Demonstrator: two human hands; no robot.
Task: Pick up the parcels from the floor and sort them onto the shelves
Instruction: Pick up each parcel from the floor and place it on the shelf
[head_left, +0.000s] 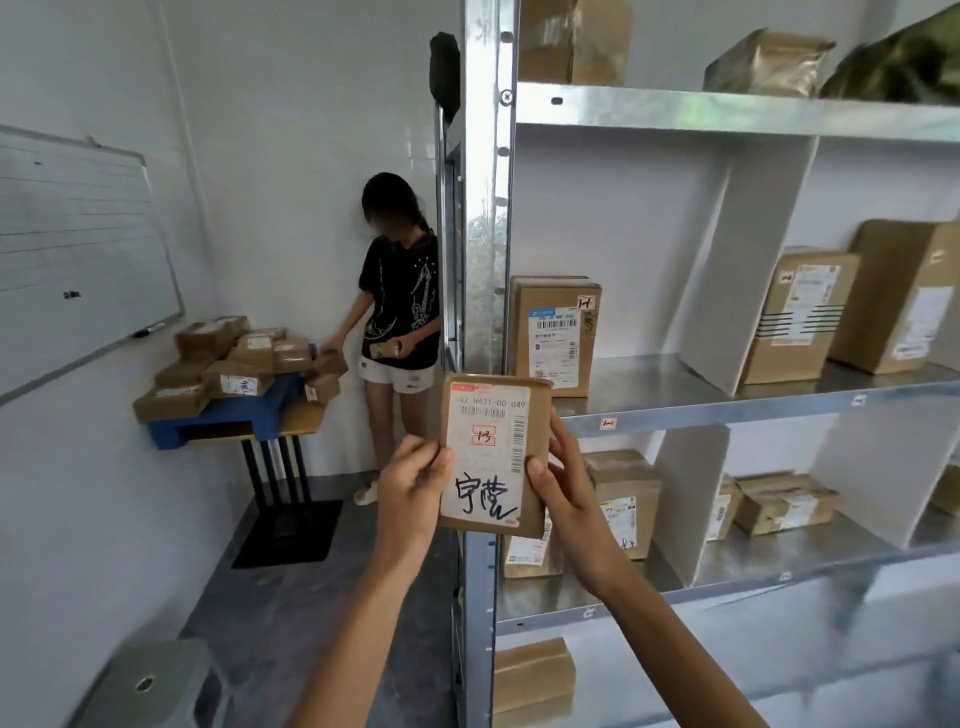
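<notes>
A small parcel (491, 452) is gripped upright by the left hand (413, 486) and right hand (558, 483), label facing near; metal shelves (675, 400) stand just right.

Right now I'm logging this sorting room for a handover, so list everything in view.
held parcel: one, brown with a white label, upright in front of the shelf post
shelf unit: one, grey metal with white dividers, right
shelved parcels: about ten visible, brown, across four levels
crumpled bags: two, tan and green, top shelf
parcel pile: roughly a dozen, brown, on the blue-topped stand
stand: one, blue top, black legs, left wall
whiteboard: one, white, left wall
stool: one, grey, bottom left
other person: one, black shirt, by the stand
left hand: grip on the parcel's left edge
right hand: grip on its right edge
</notes>
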